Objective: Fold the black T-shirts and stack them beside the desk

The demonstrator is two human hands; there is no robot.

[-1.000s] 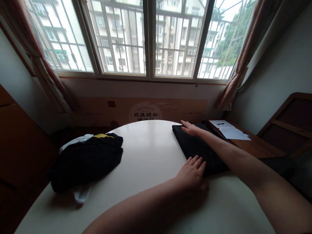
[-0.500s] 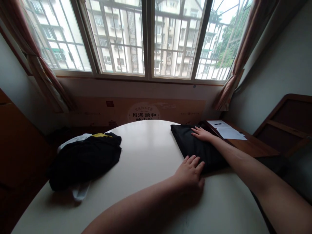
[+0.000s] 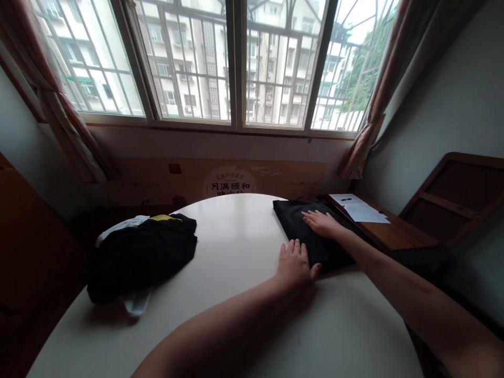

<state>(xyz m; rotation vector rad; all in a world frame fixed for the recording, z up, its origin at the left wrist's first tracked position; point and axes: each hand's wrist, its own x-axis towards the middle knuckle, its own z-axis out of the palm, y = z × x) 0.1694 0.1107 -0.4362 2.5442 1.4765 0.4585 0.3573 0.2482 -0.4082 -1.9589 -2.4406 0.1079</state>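
A folded black garment point(image 3: 293, 220) lies flat at the right side of the round white table point(image 3: 236, 247). My right hand point(image 3: 321, 222) rests on top of it, palm down, fingers stretched out. My left hand point(image 3: 294, 263) lies flat on the table at the garment's near left edge, fingers together and extended, thumb touching the cloth. Neither hand holds anything.
A loose heap of black clothes point(image 3: 142, 254) with white and yellow parts sits at the table's left. A wooden side desk with papers point(image 3: 360, 210) and a pen stands at the right. A printed cardboard panel point(image 3: 228, 181) leans under the barred window.
My left hand slid left off the garment's near corner onto the table beside it. My right hand drew back slightly along the cloth. The view shifted a little.
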